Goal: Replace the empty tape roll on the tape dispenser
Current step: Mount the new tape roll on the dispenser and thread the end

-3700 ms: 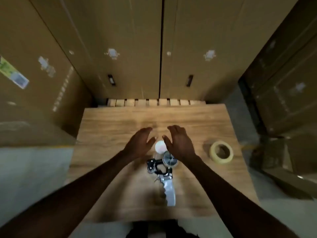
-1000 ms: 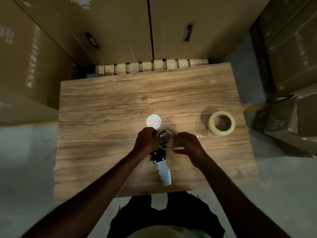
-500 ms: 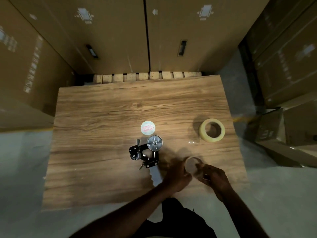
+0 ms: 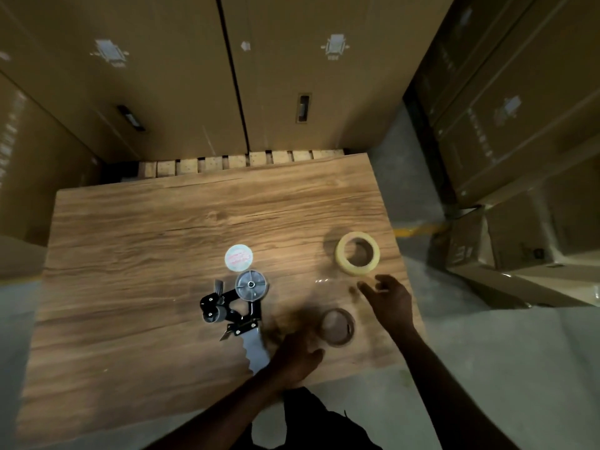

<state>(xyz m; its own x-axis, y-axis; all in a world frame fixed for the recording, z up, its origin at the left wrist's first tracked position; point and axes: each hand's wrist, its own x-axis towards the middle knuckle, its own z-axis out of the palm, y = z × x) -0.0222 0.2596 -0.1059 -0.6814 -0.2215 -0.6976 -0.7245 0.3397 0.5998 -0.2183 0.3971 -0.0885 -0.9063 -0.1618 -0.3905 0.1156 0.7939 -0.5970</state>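
Observation:
The tape dispenser [image 4: 238,306] lies flat on the wooden table [image 4: 130,254], its bare grey spool hub pointing away from me and its grey handle toward me. The empty brown cardboard core [image 4: 337,327] lies on the table to its right. A full yellowish tape roll [image 4: 357,258] rests farther right and back. A round white cap [image 4: 239,258] lies just beyond the hub. My left hand [image 4: 297,354] is blurred, fingers loose, next to the core and over the handle's end. My right hand [image 4: 391,300] hovers open between the core and the full roll.
Tall cardboard boxes [image 4: 227,76] stand behind the table and at the right [image 4: 519,125]. Pallet slats [image 4: 240,162] show at the table's far edge. Concrete floor [image 4: 487,368] lies to the right of the table's edge.
The empty core came off the dispenser and was carried to the right. Both hands have let it go onto the table. My right hand has moved toward the full roll.

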